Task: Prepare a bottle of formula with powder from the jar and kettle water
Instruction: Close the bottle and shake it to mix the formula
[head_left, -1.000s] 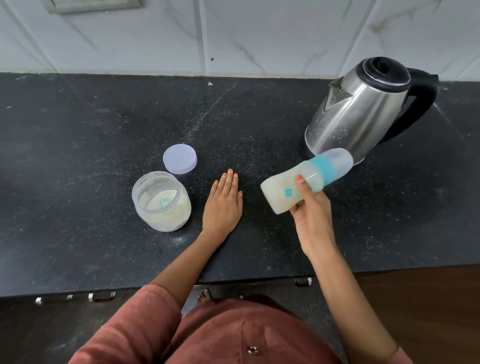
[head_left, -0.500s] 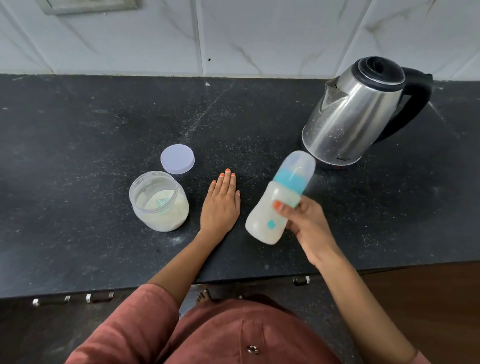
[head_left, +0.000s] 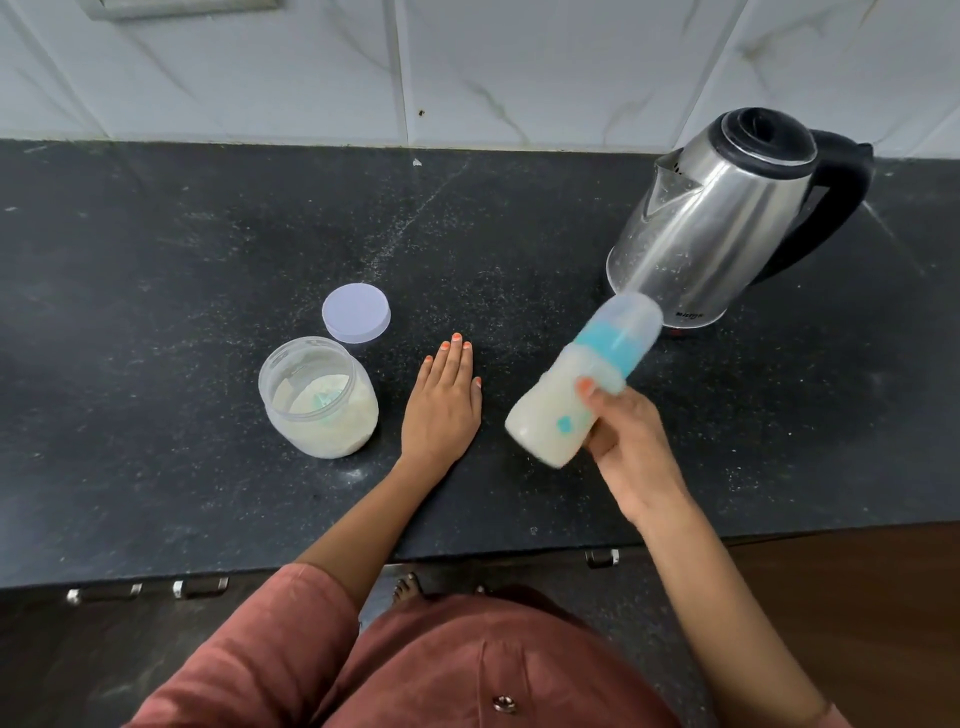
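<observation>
While the left hand (head_left: 441, 410) stays flat, right fingers (head_left: 587, 387) gripping the bottle (head_left: 545, 421) tilt it toward the kettle (head_left: 717, 223).

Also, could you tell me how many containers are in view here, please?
3: the open jar stands on the counter beside the left hand, the bottle is held tilted in the right hand, and the kettle stands at the back right. None seems hidden.

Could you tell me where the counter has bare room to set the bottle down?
The widest bare counter lies left of the jar and lid. Another patch runs between lid and kettle, behind the flat left hand. Right of the right hand gripping the bottle is bare too. Jar, lid and left hand crowd together.
</observation>
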